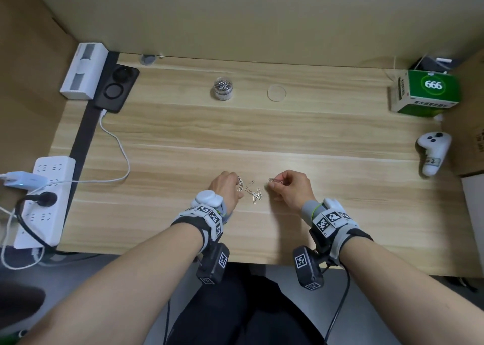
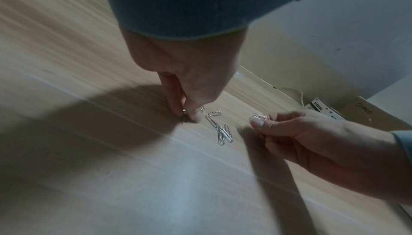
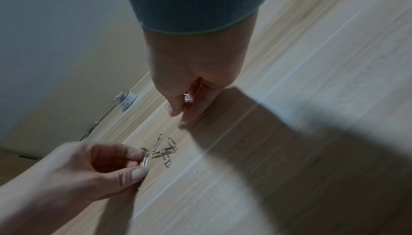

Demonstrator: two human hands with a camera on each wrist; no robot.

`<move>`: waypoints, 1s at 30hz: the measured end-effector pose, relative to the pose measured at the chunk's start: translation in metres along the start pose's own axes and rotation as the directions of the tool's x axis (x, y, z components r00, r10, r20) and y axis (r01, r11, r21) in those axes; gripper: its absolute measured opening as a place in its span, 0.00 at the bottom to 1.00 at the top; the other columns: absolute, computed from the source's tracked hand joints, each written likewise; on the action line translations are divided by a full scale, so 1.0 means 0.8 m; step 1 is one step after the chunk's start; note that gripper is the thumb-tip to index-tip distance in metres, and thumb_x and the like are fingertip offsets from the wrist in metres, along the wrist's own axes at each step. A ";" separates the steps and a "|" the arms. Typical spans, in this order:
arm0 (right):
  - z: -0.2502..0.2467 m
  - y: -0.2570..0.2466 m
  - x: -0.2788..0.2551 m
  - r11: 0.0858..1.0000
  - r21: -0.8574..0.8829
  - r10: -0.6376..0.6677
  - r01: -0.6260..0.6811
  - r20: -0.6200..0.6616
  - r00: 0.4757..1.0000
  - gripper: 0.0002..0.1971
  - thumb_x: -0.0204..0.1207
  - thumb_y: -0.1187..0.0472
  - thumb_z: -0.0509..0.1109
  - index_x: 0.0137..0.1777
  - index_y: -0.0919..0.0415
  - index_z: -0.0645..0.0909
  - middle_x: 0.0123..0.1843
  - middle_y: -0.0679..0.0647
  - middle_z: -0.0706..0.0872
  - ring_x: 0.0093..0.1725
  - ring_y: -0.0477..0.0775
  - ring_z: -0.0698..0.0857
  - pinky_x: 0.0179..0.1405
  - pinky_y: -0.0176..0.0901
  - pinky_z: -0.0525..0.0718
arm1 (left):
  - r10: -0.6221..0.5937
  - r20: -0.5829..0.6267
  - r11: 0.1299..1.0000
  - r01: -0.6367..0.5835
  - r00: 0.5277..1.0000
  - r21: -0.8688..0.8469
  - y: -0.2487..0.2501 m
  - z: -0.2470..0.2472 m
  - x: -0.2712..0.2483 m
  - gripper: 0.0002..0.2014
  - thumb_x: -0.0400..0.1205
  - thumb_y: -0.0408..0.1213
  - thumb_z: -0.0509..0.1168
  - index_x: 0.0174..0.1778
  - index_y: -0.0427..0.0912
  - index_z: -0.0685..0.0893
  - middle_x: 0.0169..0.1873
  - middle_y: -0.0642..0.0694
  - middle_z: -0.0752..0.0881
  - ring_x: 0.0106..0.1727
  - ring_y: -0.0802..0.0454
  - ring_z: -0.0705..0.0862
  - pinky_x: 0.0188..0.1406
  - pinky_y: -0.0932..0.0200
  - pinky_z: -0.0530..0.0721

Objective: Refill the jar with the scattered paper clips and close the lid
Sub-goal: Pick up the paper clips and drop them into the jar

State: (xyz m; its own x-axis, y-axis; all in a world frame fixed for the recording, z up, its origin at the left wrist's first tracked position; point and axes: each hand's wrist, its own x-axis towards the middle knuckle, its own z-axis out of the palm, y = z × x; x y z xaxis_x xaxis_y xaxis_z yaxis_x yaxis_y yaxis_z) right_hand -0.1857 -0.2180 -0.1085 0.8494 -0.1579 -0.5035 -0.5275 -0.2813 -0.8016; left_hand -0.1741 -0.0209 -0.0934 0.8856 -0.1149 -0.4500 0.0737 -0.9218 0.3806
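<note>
Several silver paper clips (image 1: 254,192) lie loose on the wooden desk (image 1: 262,135) between my hands. My left hand (image 1: 238,185) pinches paper clips at its fingertips, low against the desk; in the left wrist view, the left hand (image 2: 189,115) presses down beside the loose clips (image 2: 221,131). My right hand (image 1: 272,183) pinches a few paper clips just above the surface, also seen in the right wrist view (image 3: 178,113). The clear jar (image 1: 223,88), open and partly filled with clips, stands at the far middle. Its clear round lid (image 1: 276,92) lies flat to the jar's right.
A white power strip (image 1: 43,200) with plugs and cables sits at the left edge, with a black charging pad (image 1: 116,88) and white box (image 1: 83,71) behind. A green carton (image 1: 425,90) and a white controller (image 1: 433,153) occupy the right side. Cardboard walls enclose the desk.
</note>
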 end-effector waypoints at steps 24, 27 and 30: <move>-0.003 -0.030 0.025 1.000 -0.005 0.021 -0.021 0.028 0.999 0.08 0.71 0.68 0.80 0.38 0.60 0.82 0.39 0.59 0.88 0.31 0.53 0.86 0.35 0.53 0.92 | -0.036 0.090 0.993 0.045 0.995 -0.106 0.013 -0.034 0.011 0.09 0.70 0.31 0.68 0.40 0.47 0.92 0.44 0.48 0.91 0.48 0.46 0.88 0.52 0.58 0.85; 0.003 -0.057 0.049 1.000 -0.019 -0.005 0.005 0.019 1.000 0.08 0.67 0.63 0.82 0.36 0.57 0.84 0.36 0.54 0.88 0.34 0.56 0.87 0.42 0.62 0.91 | -0.071 0.026 0.971 0.075 0.997 -0.227 0.005 -0.066 0.030 0.09 0.69 0.32 0.69 0.40 0.46 0.92 0.43 0.50 0.92 0.47 0.49 0.88 0.50 0.63 0.83; 0.010 -0.097 0.073 0.999 -0.022 -0.047 0.048 0.025 0.999 0.09 0.67 0.62 0.82 0.35 0.57 0.84 0.33 0.53 0.86 0.31 0.56 0.85 0.38 0.57 0.89 | -0.122 -0.057 0.943 0.098 0.991 -0.317 0.002 -0.109 0.061 0.08 0.70 0.33 0.70 0.39 0.46 0.92 0.40 0.51 0.92 0.45 0.53 0.88 0.45 0.68 0.79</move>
State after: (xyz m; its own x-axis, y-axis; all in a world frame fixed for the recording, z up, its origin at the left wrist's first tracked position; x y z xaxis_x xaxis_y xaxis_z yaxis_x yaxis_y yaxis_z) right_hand -0.0956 -0.1977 -0.0783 0.8729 -0.1211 -0.4727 -0.4856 -0.3096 -0.8175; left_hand -0.0906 0.0040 -0.0446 0.8945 0.0197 -0.4467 0.3020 -0.7633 0.5711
